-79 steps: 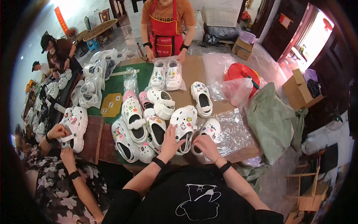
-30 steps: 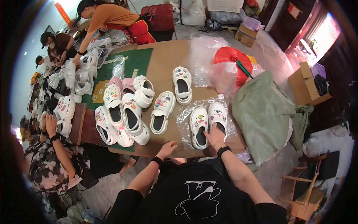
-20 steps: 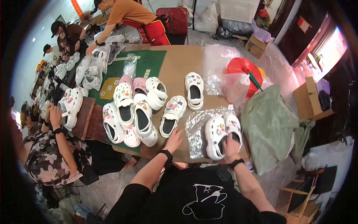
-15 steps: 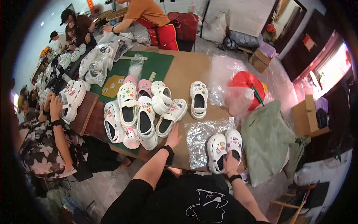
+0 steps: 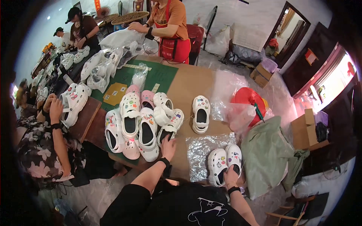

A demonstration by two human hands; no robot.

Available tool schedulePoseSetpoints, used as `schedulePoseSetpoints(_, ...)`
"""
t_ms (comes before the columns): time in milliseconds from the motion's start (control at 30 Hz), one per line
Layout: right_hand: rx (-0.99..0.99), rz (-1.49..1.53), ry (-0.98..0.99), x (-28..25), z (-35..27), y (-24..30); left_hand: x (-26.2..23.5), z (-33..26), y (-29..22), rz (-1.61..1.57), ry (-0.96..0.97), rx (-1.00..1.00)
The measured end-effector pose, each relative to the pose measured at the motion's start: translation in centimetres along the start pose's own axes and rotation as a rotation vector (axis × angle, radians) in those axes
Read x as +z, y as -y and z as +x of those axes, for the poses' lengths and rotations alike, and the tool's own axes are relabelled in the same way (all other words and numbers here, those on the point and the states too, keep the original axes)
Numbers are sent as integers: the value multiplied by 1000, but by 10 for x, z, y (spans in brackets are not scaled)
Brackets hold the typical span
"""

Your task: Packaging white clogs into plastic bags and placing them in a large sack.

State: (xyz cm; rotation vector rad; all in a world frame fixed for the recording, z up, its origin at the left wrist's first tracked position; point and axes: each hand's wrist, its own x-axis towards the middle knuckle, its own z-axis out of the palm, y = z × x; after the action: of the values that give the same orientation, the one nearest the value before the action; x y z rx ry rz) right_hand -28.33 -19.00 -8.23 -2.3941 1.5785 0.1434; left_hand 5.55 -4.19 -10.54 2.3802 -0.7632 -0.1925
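My left hand [image 5: 169, 147] grips the heel of a white clog [image 5: 176, 119] at the near right of a cluster, its fingertips in the opening. Packed beside it are several more white clogs [image 5: 147, 132] with colourful charms, and pink clogs [image 5: 147, 96] behind. On a clear plastic bag [image 5: 197, 150] at the near edge stand two white clogs [image 5: 217, 162] side by side. My right hand [image 5: 230, 177] holds the heel end of the right one [image 5: 234, 155], its fingers partly hidden. A single white clog [image 5: 201, 113] stands apart between the groups.
A green mat [image 5: 162, 77] lies on the brown table [image 5: 188, 81]. Right of the clogs are a red bag [image 5: 247, 98] and a grey-green cloth [image 5: 266, 150]. Bagged clogs [image 5: 100, 69] lie far left. A co-worker at left handles a white clog [image 5: 75, 101]; others work behind.
My left hand has moved from the table beside the cluster to the near clog's heel, and that clog has shifted slightly. The co-worker across the table has straightened up. The view has tilted.
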Motion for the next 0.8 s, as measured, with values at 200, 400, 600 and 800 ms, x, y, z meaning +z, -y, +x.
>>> schedulePoseSetpoints(200, 27, 17, 17, 2, 0, 0, 41, 47, -19, -310, 55, 202)
schedulePoseSetpoints(400, 4, -2, 61, 4, -4, -3, 73, 95, -57, -312, -4, 249)
schedulePoseSetpoints(600, 5, 16, 74, 2, -4, -3, 74, 103, -96, 120, 390, 184)
schedulePoseSetpoints(800, 17, 34, 45, 2, -3, -6, 62, 121, -69, 133, 204, 291)
